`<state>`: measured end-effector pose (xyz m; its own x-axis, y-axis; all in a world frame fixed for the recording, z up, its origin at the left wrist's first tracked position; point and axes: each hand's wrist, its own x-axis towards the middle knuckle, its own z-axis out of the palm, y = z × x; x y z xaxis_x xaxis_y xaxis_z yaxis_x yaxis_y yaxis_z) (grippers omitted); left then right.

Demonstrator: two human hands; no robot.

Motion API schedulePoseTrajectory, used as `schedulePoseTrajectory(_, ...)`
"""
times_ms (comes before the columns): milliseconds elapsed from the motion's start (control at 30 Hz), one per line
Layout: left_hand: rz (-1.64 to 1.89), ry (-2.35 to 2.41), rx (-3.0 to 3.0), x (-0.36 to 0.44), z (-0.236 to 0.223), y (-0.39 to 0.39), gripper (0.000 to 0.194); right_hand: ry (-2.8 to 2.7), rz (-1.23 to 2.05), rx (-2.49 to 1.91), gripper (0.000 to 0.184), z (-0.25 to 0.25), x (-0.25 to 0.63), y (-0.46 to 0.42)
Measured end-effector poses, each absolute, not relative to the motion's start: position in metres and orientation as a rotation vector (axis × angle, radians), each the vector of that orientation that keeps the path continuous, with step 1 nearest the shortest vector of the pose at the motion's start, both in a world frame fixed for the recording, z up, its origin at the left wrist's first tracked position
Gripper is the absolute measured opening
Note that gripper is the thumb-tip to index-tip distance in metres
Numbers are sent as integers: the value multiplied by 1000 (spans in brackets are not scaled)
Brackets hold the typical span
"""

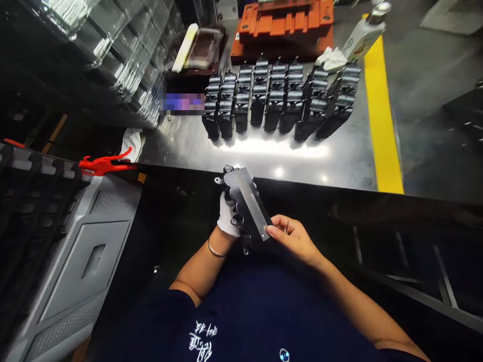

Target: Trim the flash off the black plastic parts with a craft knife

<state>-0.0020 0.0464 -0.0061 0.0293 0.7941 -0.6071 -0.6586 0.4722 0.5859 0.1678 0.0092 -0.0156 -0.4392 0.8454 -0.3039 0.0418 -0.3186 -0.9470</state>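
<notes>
A long black plastic part [247, 201] with a flat grey face is held up in front of my chest, tilted with its far end toward the table. My left hand [228, 217], in a white glove, is wrapped round the part's left side. My bare right hand [292, 236] pinches the near right corner of the part, and a small thin metal piece shows between its fingers. A row of several similar black parts [279, 98] stands on the shiny metal table [264, 151] beyond.
An orange fixture [285, 25] sits at the table's back edge, with a white bottle [364, 32] and a white cloth [332, 59] at its right. Red clamp pliers [103, 165] lie on a grey machine [86, 251] at left. A yellow floor line [383, 115] runs right of the table.
</notes>
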Motion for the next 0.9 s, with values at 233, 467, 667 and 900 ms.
schedulePoseTrajectory(233, 1216, 735, -153, 9, 22, 55, 61, -1548, 1646, -1175, 59, 9, 178, 59)
schedulePoseTrajectory(467, 1313, 727, -154, 7, 33, 81, 63, -1665, 1717, -1241, 54, 35, 174, 107)
schedulePoseTrajectory(667, 1093, 483, -105, -5, 15, 123, 56, -2222, 182, -1968, 25, 114, 208, 276)
schedulePoseTrajectory(900, 924, 340, -81, 1, 1, 153, 52, -2249, 209, -2377, 44, 98, 228, 439)
